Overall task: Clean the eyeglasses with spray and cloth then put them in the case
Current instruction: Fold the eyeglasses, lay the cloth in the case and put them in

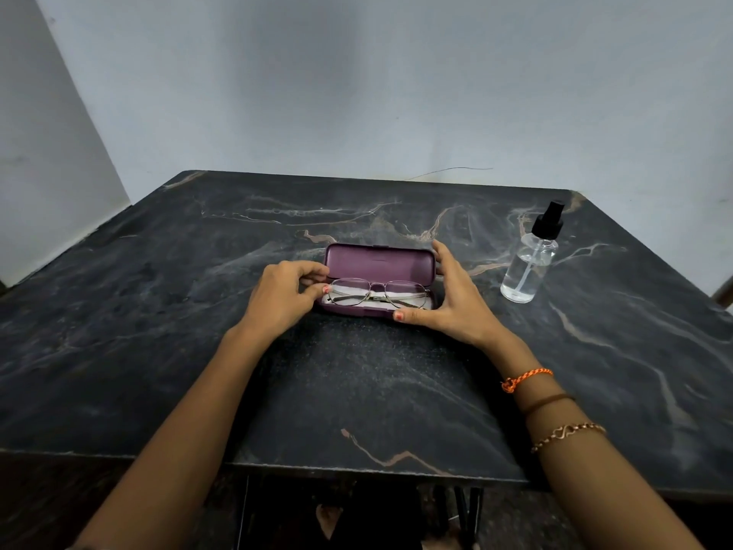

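right now your left hand (283,293) sits at the left end of the open purple case (380,277), its fingers (313,269) curled in and pinching at the left corner of the eyeglasses (377,292), thumb tip against the frame's edge. your right hand (452,295) cups the right end of the case, fingers straight and pointing up along the side of the lid, thumb laid flat along the front edge of the base; it braces the case rather than curling round it. the eyeglasses lie folded inside the lower half of the case, lenses facing up, on top of a white cloth (357,297) that lines the tray. the lid stands tilted back behind them. the case rests near the middle of the dark marbled desk (198,351). off to the right, well apart from the case, a clear spray bottle (529,267) with a black nozzle stands upright on the desk, partly filled with clear liquid. your right forearm carries an orange thread (525,379), a dark band and a gold chain bracelet (567,434).
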`<state>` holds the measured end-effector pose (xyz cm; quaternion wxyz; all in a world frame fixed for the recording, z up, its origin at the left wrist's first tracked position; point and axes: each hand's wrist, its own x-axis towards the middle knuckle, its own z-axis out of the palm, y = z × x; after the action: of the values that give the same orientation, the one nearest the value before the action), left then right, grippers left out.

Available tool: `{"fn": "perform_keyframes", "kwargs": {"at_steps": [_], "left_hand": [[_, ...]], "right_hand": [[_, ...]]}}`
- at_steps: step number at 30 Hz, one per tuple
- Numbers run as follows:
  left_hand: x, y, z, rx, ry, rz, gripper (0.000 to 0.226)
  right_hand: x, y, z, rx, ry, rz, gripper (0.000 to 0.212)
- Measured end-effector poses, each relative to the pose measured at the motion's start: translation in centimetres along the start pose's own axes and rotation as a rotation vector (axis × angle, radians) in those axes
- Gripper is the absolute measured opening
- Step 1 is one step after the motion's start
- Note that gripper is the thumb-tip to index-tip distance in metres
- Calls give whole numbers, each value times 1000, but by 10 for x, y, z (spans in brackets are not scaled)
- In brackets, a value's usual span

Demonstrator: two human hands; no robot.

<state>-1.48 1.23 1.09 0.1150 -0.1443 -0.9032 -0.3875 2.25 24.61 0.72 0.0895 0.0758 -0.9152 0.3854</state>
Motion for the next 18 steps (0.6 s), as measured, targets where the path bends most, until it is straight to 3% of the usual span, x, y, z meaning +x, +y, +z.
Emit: {"fn": "perform_keyframes", "kwargs": {"at_steps": [5, 11, 18], "left_hand": [[0, 0, -1, -85, 4, -16, 44], [-1, -2, -2, -132, -83, -25, 114], [-2, -3, 1, -93, -98, 53, 109]], "right_hand": [[1, 2, -1, 24, -5, -15, 124], [2, 4, -1, 103, -10, -46, 125], [0, 2, -2, 112, 20, -87, 125]]}}
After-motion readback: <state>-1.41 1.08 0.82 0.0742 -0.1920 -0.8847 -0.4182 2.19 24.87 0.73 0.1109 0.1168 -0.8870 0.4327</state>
